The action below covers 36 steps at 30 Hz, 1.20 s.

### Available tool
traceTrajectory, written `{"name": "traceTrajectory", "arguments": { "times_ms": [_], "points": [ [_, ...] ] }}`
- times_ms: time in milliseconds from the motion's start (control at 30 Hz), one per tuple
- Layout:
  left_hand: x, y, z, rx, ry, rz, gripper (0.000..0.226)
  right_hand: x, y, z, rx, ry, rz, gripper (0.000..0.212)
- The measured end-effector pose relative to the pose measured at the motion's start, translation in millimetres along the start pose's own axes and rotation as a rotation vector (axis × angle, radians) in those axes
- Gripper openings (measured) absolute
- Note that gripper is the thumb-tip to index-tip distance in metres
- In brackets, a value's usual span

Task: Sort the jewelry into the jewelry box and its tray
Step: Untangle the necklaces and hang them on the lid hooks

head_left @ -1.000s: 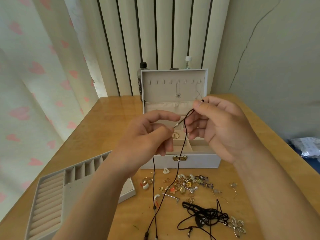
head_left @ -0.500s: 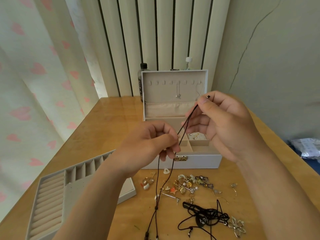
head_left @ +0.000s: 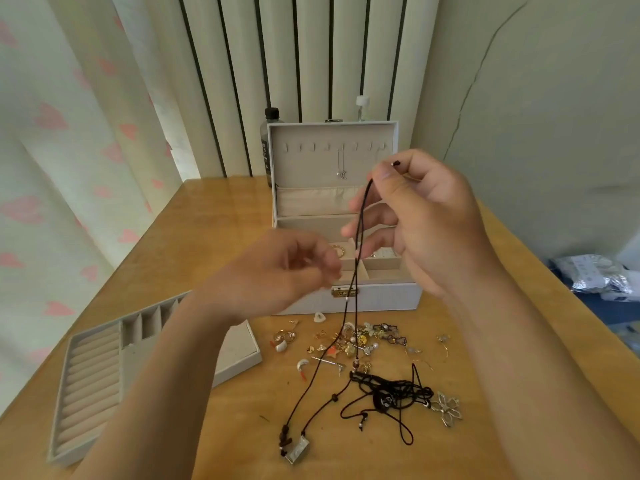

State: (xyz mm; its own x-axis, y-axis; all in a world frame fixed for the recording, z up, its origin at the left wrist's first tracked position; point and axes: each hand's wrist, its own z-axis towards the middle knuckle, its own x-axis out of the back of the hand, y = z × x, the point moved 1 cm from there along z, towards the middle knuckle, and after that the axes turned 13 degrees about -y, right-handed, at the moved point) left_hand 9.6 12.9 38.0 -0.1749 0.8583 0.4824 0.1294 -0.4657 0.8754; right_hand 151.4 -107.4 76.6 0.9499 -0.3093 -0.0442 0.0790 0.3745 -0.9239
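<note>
While right hand [head_left: 429, 223] grip pinches cord necklace [head_left: 347, 299], left hand [head_left: 277, 271] grip too blurred to tell, both masking jewelry box [head_left: 388, 299]

Tray [head_left: 239, 351] left of jewelry box [head_left: 381, 299], jewelry pile [head_left: 360, 341] before it

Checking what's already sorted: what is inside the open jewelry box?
A silver pendant necklace hangs inside the lid; a gold piece lies in a back compartment of the jewelry box. The left hand, right hand and black cord partly cover the others.
</note>
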Motion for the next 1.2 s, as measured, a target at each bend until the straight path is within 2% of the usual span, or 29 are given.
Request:
{"name": "traceTrajectory", "arguments": {
  "times_ms": [100,167,300,433,700,833,967,1200],
  "points": [
    [-12,15,-1,-0.201,0.010,-0.312,0.014,-6,-10,-1,0.006,-0.028,-0.047,0.011],
    [-21,22,-1,-0.264,-0.008,-0.333,0.018,-8,-23,0,0.031,-0.022,-0.066,0.011],
    [-33,35,-12,-0.327,0.066,-0.326,0.024,-8,-59,-1,0.080,0.033,-0.042,0.012],
    [-45,46,-29,-0.360,0.075,-0.350,0.023,-13,-96,2,0.120,0.076,-0.030,0.013],
    [-62,64,-57,-0.416,0.091,-0.534,0.015,-37,-142,-6,0.153,0.044,-0.051,0.013],
    [-73,65,-63,-0.373,0.097,-0.468,0.013,-43,-154,-10,0.166,0.070,-0.084,0.014],
    [-92,48,-71,-0.250,0.089,-0.401,0.015,-45,-162,-17,0.165,0.104,-0.104,0.013],
    [-120,17,-93,-0.088,0.038,-0.416,0.016,-40,-168,-26,0.158,0.152,-0.107,0.013]
  ]
}}
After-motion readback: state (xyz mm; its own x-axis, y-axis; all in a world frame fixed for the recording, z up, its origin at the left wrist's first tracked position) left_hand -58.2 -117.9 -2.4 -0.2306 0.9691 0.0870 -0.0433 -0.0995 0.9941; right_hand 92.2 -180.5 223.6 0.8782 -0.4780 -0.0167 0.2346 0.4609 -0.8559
